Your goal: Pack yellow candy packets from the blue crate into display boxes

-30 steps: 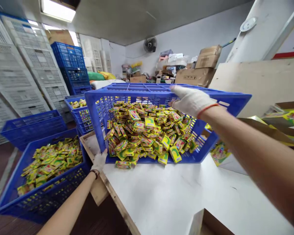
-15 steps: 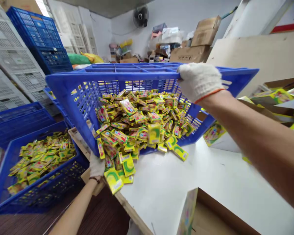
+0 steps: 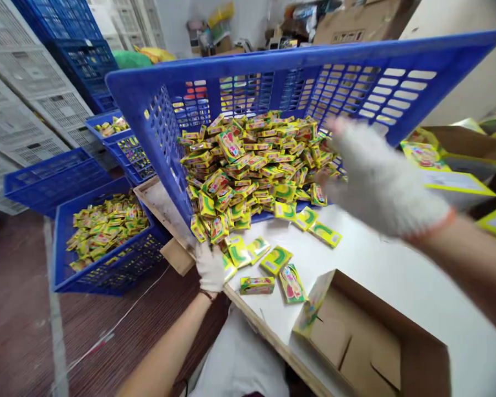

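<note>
A blue plastic crate (image 3: 248, 66) lies tipped on its side on the white table, its mouth facing me. Small yellow-green printed boxes (image 3: 252, 165) are heaped inside, and several have spilled onto the tabletop. My left hand (image 3: 210, 267), in a white knit glove, rests at the table's edge with fingers extended against the spilled boxes, just below the crate's lower left corner. My right hand (image 3: 380, 176), gloved too and blurred, is off the crate rim, fingers apart beside the right side of the heap. No box shows in it.
An open cardboard box (image 3: 355, 342) sits near the table's front edge. At left, on the floor side, a blue crate (image 3: 107, 275) holds more small boxes. White crates (image 3: 25, 94) are stacked behind it. Opened printed cartons (image 3: 454, 176) stand at right.
My right hand has let go of the crate's upper rim and come down beside the heap. More boxes have slid onto the table near my left hand. The view has tilted downward.
</note>
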A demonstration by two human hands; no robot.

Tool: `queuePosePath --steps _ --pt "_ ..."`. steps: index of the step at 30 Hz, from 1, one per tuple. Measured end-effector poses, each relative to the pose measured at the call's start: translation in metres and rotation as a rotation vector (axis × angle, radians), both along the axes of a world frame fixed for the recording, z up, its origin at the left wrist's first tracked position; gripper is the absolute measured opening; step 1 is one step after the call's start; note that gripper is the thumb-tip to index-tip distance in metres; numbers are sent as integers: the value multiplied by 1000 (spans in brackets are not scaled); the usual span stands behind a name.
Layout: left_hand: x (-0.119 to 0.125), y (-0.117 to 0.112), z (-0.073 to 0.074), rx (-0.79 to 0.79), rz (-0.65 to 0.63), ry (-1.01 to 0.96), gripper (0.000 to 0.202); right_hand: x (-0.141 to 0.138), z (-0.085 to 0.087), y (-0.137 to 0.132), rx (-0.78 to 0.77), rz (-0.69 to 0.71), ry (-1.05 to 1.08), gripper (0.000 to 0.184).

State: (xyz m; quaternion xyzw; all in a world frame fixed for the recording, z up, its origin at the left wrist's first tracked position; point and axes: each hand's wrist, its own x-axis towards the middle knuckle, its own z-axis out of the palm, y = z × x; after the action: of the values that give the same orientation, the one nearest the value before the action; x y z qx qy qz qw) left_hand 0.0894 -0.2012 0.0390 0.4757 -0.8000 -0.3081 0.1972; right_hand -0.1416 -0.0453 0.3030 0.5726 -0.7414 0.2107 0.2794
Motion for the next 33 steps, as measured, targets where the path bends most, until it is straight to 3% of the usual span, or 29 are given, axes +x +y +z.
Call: queuePosePath --steps 1,3,6,8,10,12,14,16,18,20,22,25,27,29,30,33 --pt "-6 19 -3 -27 -9 -2 45 18 -29 26 14 59 -53 60" --pt "-21 53 -4 -43 -85 26 48 55 -88 82 210 66 -249 50" --pt "-40 82 8 -40 -294 76 41 108 -163 159 489 -130 -596 64" --pt "-43 85 25 -43 -388 104 31 138 -195 197 610 -272 -789 62" --pt "-37 84 44 -61 -488 89 23 158 -213 222 648 -334 -902 53" --pt "-25 87 59 -74 -617 -28 21 168 -222 236 635 -341 -948 50" --pt "-10 97 65 -91 -690 -220 24 169 -224 243 603 -340 -964 47" --pt "3 112 60 -116 -670 -356 46 165 -221 244 570 -351 -970 43" --pt "12 123 49 -78 -608 -360 62 162 -211 242 492 -357 -967 40" --pt "15 124 39 88 -554 -234 60 165 -195 235 341 -362 -974 42" --pt "14 115 35 353 -548 -38 55 175 -177 222 196 -372 -1049 42" --pt "11 97 42 788 -539 252 46 199 -160 189 174 -289 -1387 41" --pt "12 91 49 1056 -476 366 48 215 -167 161 157 -179 -1658 46" --pt "18 93 55 1201 -435 389 55 227 -187 130 35 -124 -1820 56" --pt "24 97 56 1184 -465 359 57 230 -199 115 -50 -120 -1853 62" --pt "40 104 56 934 -635 236 53 229 -227 82 -391 -167 -1918 69"
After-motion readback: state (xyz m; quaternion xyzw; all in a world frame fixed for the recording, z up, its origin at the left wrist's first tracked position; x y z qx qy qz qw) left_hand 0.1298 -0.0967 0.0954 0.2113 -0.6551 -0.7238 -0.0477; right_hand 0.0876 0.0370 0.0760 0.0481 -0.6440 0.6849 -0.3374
